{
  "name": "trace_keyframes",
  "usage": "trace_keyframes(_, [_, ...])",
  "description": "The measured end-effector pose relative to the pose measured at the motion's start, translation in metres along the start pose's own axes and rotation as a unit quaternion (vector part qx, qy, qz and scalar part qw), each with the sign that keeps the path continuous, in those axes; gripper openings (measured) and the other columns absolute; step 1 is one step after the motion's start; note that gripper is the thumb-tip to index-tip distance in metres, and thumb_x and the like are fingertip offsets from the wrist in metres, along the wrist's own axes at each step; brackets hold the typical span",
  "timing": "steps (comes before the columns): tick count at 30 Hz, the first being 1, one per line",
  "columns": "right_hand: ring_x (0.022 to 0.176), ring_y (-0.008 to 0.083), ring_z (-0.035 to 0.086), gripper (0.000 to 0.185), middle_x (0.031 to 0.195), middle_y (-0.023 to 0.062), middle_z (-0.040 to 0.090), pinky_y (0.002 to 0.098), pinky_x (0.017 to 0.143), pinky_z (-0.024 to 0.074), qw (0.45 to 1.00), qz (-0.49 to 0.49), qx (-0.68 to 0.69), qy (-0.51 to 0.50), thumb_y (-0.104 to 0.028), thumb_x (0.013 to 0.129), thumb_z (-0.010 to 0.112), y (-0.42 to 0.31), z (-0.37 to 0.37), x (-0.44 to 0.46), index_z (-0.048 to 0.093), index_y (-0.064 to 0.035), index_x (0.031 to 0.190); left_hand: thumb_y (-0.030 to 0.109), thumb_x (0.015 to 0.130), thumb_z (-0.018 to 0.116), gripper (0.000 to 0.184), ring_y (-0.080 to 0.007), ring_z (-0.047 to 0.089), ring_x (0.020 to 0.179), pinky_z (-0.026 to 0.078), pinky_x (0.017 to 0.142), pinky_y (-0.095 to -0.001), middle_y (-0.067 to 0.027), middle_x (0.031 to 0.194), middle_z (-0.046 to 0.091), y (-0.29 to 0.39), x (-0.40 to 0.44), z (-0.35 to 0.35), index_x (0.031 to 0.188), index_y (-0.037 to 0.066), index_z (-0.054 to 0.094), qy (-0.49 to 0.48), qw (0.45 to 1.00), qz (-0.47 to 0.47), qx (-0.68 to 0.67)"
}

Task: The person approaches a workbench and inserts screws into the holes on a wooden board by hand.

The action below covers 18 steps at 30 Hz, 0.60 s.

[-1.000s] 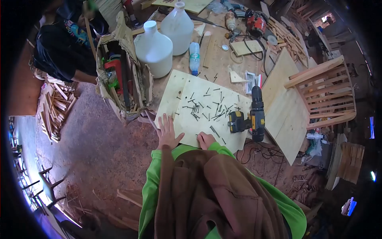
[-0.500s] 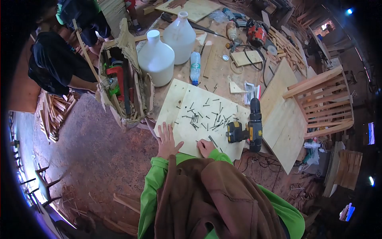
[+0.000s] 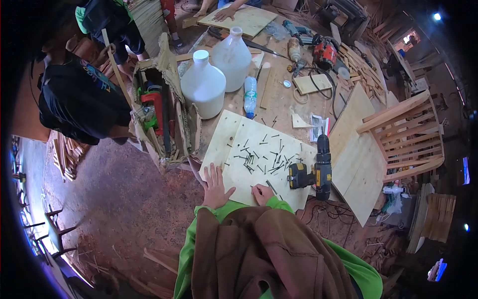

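A pale plywood board (image 3: 219, 144) lies on the work table in front of me, with several dark screws (image 3: 255, 160) scattered over its middle. My left hand (image 3: 216, 189) rests flat on the board's near left part, fingers spread. Close to the near edge, my right hand (image 3: 261, 194) is closed in a pinch, its fingertips on the board. A tiny dark tip shows at those fingers, too small to name. Just beside that hand lies a thin dark rod (image 3: 272, 187). To its right, a black and yellow cordless drill (image 3: 322, 169) lies on its side across the board's edge.
Two white jugs (image 3: 204, 89) and a water bottle (image 3: 250, 97) stand behind the board. A torn cardboard box (image 3: 162, 114) holds tools at left. More plywood (image 3: 356, 159) and a slatted wooden frame (image 3: 406, 137) lie right. Another person's hand (image 3: 225, 14) rests on a far board.
The view has shifted slightly, so the table sits lower and further right. Both my hands keep nearly the same places on the board. More of the people at the back shows.
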State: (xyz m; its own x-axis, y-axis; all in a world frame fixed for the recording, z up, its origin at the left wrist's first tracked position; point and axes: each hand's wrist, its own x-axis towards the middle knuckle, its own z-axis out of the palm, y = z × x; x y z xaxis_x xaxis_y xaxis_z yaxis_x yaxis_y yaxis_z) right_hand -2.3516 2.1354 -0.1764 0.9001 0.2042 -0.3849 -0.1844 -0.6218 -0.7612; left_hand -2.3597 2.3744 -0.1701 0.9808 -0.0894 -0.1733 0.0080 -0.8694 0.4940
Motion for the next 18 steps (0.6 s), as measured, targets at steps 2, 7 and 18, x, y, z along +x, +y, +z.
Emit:
trace_keyframes(2, [0.055, 0.0272, 0.056, 0.029, 0.064, 0.0176, 0.061, 0.0387, 0.057, 0.0455, 1.000, 0.006, -0.005, 0.001, -0.028, 0.095, 0.055, 0.000, 0.001, 0.001, 0.066, -0.0036, 0.084, 0.060, 0.085, 0.061, 0.107, -0.0483, -0.006, 0.147, 0.031, 0.102, -0.0722, -0.0249, 0.161, -0.004, 0.002, 0.000, -0.004, 0.152, -0.006, 0.009, -0.016, 1.000, -0.006, -0.013])
trace_keyframes(7, [0.056, 0.0265, 0.057, 0.029, 0.064, 0.0172, 0.061, 0.0381, 0.057, 0.0455, 1.000, 0.004, -0.005, 0.001, -0.027, 0.095, 0.055, -0.003, 0.000, 0.002, 0.067, -0.0034, 0.084, 0.061, 0.087, 0.058, 0.110, -0.0508, -0.013, 0.145, 0.026, 0.106, -0.0705, -0.0286, 0.159, -0.008, 0.004, 0.002, -0.015, 0.151, -0.009, 0.004, -0.070, 0.997, -0.013, -0.020])
trace_keyframes(18, [0.052, 0.0150, 0.049, 0.031, 0.057, 0.0078, 0.056, 0.0327, 0.052, 0.0392, 0.999, -0.022, 0.010, 0.033, -0.028, 0.094, 0.056, 0.001, 0.003, 0.003, 0.068, -0.0042, 0.079, 0.064, 0.082, 0.062, 0.114, -0.0477, -0.010, 0.147, 0.036, 0.103, -0.0674, -0.0253, 0.161, -0.006, -0.001, 0.003, 0.000, 0.154, -0.002, 0.003, -0.033, 0.999, -0.016, 0.018])
